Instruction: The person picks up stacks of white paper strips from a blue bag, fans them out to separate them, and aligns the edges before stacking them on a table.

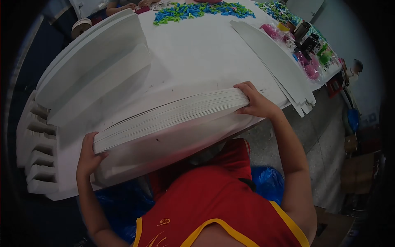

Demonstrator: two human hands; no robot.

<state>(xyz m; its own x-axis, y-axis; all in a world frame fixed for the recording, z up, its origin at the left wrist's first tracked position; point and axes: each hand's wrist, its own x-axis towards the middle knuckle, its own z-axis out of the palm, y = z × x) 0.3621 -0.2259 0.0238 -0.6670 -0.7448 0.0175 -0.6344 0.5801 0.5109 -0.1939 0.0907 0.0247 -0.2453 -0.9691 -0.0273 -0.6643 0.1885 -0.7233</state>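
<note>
A thick stack of white card sheets (177, 115) stands on its long edge near the front of the table, its sheet edges facing up. My left hand (87, 158) is closed around the stack's left end, thumb on the near side and fingers on the far side. At the opposite end my right hand (258, 103) grips in the same way, its thumb below the top edges. Both hands press the sheets together.
The white table (193, 53) bears larger white boards (94, 74) at left, notched white pieces (41, 164) at the left edge, loose sheets (267, 61) at right and blue-green plastic pieces (201, 11) at back. Another person's hands (144, 3) show behind. Blue bags (269, 183) lie below.
</note>
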